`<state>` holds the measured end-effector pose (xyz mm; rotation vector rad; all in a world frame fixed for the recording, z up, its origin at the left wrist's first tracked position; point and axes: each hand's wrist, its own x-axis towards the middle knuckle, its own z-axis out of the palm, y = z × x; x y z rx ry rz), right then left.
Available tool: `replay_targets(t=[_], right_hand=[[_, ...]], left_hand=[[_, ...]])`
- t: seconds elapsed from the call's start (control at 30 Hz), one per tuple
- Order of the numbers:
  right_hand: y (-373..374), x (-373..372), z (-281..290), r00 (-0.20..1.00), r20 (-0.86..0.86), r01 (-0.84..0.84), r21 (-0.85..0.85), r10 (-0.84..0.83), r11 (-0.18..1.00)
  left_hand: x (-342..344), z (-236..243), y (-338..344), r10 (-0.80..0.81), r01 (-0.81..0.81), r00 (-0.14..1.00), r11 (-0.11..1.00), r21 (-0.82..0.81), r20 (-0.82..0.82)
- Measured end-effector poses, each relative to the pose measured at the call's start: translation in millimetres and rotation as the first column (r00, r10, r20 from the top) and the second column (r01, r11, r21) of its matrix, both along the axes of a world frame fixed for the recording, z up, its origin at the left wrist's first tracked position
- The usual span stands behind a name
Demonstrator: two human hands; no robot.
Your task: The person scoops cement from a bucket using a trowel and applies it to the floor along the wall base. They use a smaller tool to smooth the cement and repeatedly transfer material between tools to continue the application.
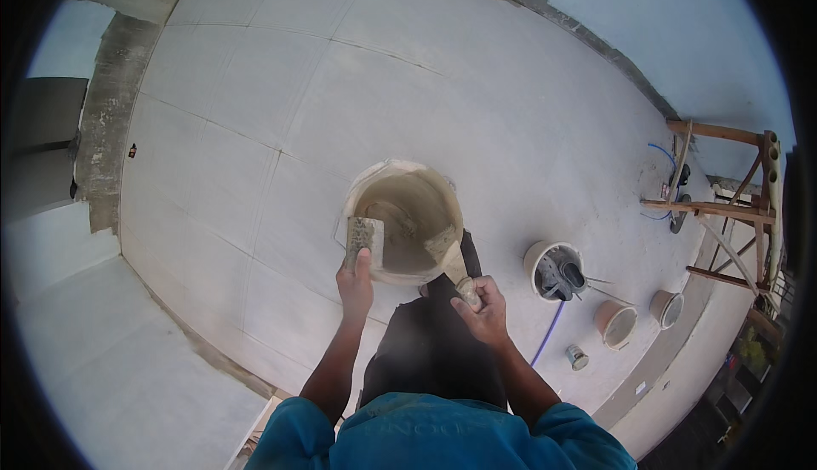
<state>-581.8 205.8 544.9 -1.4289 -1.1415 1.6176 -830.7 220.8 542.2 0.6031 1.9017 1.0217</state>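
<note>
Okay, two tools at a round cream bucket [397, 166].
Left hand [356, 283] clamps a grey-crusted rectangular plate [366, 242] near-end; right hand [483, 313] wraps a pale flat-bladed scraper's [457, 267] handle. Probably stiff, slick; hold there.

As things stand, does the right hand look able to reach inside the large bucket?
Probably yes: the right hand grips a trowel with its blade over the large bucket, whose top is open.

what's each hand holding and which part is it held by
Left hand: a speckled flat tool, gripped at its near end. Right hand: a trowel-like tool, held by its handle.
</note>
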Motion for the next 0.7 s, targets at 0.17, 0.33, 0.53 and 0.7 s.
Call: replay_targets(t=[0.17,0.33,0.53,0.7], right_hand=[[117,-35,-4,0.971,0.16,-0.203,0.144,0.18,0.969],[261,-74,9,0.922,0.251,-0.34,0.166,0.294,0.926],[390,-106,20,0.938,0.24,-0.298,0.2,0.249,0.933],[482,-141,15,0.958,0.233,-0.212,0.189,0.165,0.959]], left_hand=[[-44,-1,90,0.014,-0.011,1.0,0.972,-0.233,0.013],[-72,-10,192,0.136,-0.139,0.99,0.987,-0.079,-0.04],[-117,5,319,0.157,-0.163,0.983,0.985,-0.053,-0.1],[-163,6,439,0.084,-0.08,0.991,0.996,0.038,-0.108]])
